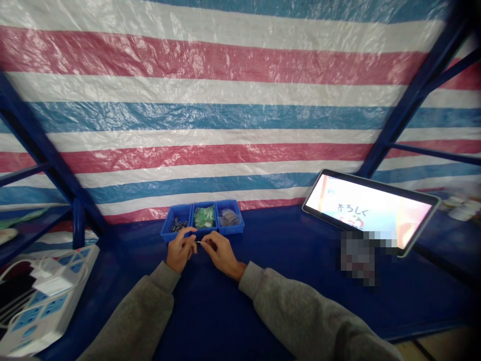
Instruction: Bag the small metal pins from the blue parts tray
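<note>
My left hand (179, 252) and my right hand (222, 254) are close together just in front of the blue bins. Between their fingertips is a small, thin, light-coloured piece (199, 242), too small to name. Both hands are closed on it, one at each end; the left index finger is raised a little. Behind my left hand, the left blue bin (164, 231) holds many small dark and silvery metal parts (179, 224). Green and white packets (205, 217) fill the middle bin. Small clear plastic bags (229, 217) lie in the right bin (233, 230).
A tablet with a lit screen (368, 210) leans at the right on the blue table (214, 311), with a blurred patch before it. A white power strip (56, 306) with plugs and cables is at the left. A striped sheet (225, 115) hangs behind, between blue metal posts (398, 113).
</note>
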{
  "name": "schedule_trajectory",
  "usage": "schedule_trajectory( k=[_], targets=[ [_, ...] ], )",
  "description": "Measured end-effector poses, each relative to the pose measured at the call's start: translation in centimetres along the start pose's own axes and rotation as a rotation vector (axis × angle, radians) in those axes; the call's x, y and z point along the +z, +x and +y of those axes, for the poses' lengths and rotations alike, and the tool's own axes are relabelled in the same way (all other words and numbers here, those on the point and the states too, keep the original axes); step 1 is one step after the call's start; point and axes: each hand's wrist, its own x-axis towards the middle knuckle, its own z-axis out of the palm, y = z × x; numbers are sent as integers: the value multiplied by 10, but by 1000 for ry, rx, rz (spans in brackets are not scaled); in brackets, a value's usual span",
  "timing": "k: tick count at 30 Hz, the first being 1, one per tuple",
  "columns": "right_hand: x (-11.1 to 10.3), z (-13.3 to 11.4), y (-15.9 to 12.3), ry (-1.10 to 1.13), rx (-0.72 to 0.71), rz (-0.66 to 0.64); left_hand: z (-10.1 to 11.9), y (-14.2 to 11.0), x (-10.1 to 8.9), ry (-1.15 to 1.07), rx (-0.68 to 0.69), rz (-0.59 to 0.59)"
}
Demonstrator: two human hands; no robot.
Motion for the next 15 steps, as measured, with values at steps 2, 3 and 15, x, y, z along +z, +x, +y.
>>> schedule_trajectory(
  k=[2,3,15],
  targets=[
    [0,1,0,2,22,40,-1,1,0,40,31,-5],
    [0,2,0,5,33,58,-1,1,0,67,48,-5],
    [0,4,1,35,60,86,-5,3,0,281,175,2]
  ],
)
